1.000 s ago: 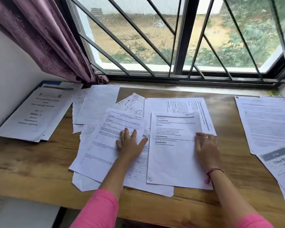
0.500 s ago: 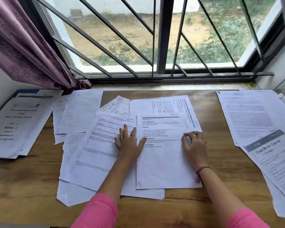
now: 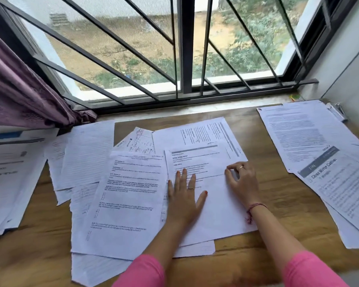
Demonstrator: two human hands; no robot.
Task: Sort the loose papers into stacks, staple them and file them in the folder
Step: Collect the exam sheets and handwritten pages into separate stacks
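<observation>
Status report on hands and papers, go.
Left hand flat on the top sheet. Right hand pinching that sheet's right edge. Papers unsorted, overlapping on desk. No stapler visible.

Loose printed sheets [image 3: 129,195] overlap across the middle of the wooden desk [image 3: 278,208]. The left hand [image 3: 184,195] lies flat, fingers spread, on the top sheet [image 3: 216,204]; the right hand [image 3: 244,181] pinches that sheet's right edge. More papers [image 3: 311,141] lie at the desk's right edge, a stack [image 3: 6,183] at its left.
</observation>
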